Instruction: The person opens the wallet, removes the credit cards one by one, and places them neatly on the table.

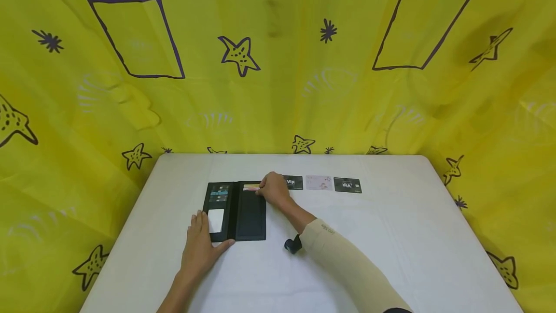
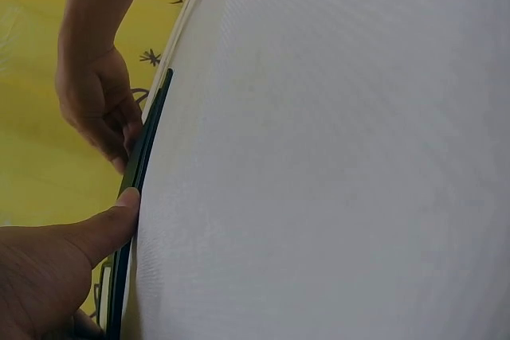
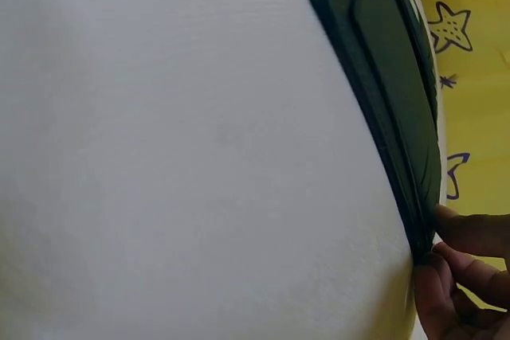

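A black bifold wallet [image 1: 250, 216] lies spread out on the white table. My left hand [image 1: 200, 248] rests along its lower left corner, long fingers straight at the side edge and thumb [image 2: 119, 216] stretched along the near edge. At the far right corner my right hand [image 1: 275, 189] pinches the wallet, thumb on top and other fingers [image 3: 434, 296] curled at the edge. Beside that thumb, a yellow-and-pink card [image 1: 250, 187] shows at the top of the right panel, its right end covered by the hand. Dark cards [image 1: 218, 193] and a white card [image 1: 215, 220] fill the left panel.
Right of the wallet, a black Vip card [image 1: 295, 182], a pale pink card [image 1: 319, 182] and another black Vip card [image 1: 347, 185] lie in a row. A yellow patterned curtain [image 1: 278, 95] hangs behind the table [image 1: 391, 235]. A small black device [image 1: 293, 245] sits at the right wrist.
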Demonstrator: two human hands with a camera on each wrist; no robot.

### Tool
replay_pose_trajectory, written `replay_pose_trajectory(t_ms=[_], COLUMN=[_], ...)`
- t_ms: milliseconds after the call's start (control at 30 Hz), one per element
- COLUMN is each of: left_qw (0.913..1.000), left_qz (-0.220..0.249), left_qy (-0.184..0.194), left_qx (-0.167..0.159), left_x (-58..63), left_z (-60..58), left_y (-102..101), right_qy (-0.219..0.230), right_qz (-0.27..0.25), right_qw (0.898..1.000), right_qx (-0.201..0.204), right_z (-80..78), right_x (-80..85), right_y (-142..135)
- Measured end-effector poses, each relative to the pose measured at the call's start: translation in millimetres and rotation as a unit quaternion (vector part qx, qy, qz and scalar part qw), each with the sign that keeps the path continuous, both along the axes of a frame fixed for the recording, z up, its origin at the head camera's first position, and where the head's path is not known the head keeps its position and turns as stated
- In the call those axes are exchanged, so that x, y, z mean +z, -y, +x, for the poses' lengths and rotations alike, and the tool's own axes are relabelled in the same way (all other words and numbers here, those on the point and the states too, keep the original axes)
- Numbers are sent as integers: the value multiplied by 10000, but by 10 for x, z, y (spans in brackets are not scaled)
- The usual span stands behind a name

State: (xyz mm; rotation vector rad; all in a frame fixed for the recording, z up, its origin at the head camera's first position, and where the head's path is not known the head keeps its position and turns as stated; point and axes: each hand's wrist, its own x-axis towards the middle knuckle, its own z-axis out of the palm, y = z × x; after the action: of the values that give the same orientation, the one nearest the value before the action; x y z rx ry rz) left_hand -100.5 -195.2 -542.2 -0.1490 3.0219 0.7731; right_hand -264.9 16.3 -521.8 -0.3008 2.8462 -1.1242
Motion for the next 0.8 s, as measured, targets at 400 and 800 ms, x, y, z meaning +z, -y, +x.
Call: replay_pose_trajectory(t_ms=[400,800], left_qw=[10000,10000], left_qz=[-49,-12], left_qy=[6,-10], left_qx=[9,-18], left_x=[-7,-15], left_z=[-10,6], left_y=[9,17], right_qy=[-507,-525], right_qz=[572,373], right_qw=[9970,9979], right_qx=[129,-15], right_z=[93,92], right_x=[10,-19], right_y=[51,49])
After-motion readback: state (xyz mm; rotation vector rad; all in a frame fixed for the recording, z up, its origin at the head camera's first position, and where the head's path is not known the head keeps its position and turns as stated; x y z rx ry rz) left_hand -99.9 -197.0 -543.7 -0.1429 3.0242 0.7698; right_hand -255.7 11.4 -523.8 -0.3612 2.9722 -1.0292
